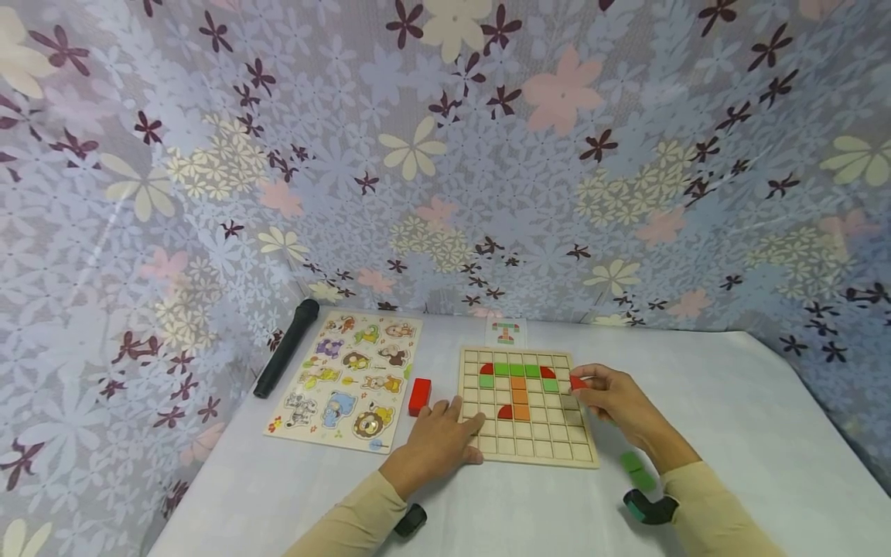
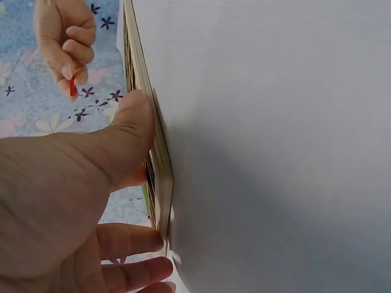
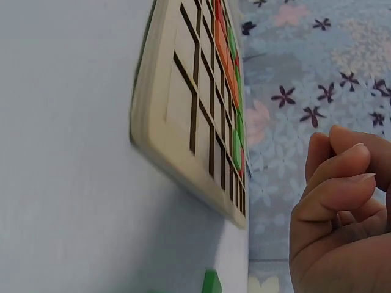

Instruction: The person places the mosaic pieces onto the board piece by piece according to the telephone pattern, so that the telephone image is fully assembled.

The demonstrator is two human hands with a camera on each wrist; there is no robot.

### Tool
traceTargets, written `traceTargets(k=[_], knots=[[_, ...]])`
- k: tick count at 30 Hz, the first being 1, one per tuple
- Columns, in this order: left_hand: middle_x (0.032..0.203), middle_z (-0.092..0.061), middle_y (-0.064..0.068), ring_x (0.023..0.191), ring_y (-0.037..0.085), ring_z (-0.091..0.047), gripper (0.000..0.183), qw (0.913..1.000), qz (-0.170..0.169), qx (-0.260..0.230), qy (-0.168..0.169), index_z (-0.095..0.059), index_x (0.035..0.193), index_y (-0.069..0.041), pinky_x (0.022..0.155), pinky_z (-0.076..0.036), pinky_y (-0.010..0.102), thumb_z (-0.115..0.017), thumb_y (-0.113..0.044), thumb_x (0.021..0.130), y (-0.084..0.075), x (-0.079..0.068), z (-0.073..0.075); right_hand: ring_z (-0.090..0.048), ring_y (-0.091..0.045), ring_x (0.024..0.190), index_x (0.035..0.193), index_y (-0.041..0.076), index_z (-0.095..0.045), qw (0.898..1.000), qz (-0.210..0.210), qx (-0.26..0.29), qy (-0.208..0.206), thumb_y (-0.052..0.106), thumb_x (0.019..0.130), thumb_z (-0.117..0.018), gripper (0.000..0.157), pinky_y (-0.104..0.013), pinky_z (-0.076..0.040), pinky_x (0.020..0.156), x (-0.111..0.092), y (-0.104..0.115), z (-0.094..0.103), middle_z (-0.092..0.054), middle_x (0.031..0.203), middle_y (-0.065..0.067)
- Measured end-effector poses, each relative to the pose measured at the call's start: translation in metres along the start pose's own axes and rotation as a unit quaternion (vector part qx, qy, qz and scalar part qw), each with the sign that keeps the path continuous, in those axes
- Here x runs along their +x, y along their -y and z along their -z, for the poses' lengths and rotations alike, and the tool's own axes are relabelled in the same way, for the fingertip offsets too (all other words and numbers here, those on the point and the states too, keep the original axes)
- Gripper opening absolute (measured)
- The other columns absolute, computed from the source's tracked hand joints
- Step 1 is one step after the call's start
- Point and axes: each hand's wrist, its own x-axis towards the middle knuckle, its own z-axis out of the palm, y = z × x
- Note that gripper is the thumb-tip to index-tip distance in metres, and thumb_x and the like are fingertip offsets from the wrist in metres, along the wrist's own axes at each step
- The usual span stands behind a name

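Note:
A wooden grid board [image 1: 557, 449] lies on the table with red, green and orange tiles in some of its squares, orange tiles [image 1: 520, 397] running down the middle. My left hand [image 1: 437, 441] rests on the board's left front edge with fingers spread; the left wrist view shows its thumb [image 2: 135, 116] against the board's side. Over the board's right edge, my right hand [image 1: 616, 398] pinches a small red tile [image 1: 577, 383] between thumb and finger. That tile [image 2: 73, 87] also shows in the left wrist view, but the fingers hide it in the right wrist view.
Behind the board lies a card [image 1: 506, 333] with a tile pattern. A red block [image 1: 420, 396] sits just left of the board. Farther left are an animal puzzle board [image 1: 327, 422] and a black microphone [image 1: 287, 348]. Green pieces [image 1: 636, 470] lie near the right forearm.

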Motion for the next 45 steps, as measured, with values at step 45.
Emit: traceTargets(k=[45], knots=[[0.153,-0.049,0.018,0.132,0.035,-0.051,0.068,0.9998,0.002,0.019,0.001,-0.053,0.150,-0.032,0.102,-0.045,0.052,-0.069,-0.056,0.088,-0.004,0.000,0.000,-0.058,-0.025,0.087,0.135,-0.001,-0.058,0.980,0.019,-0.188,-0.066,0.028,0.097,-0.071,0.049,-0.035,-0.049,0.064,-0.031,0.008,0.019,-0.062,0.103,-0.009]])
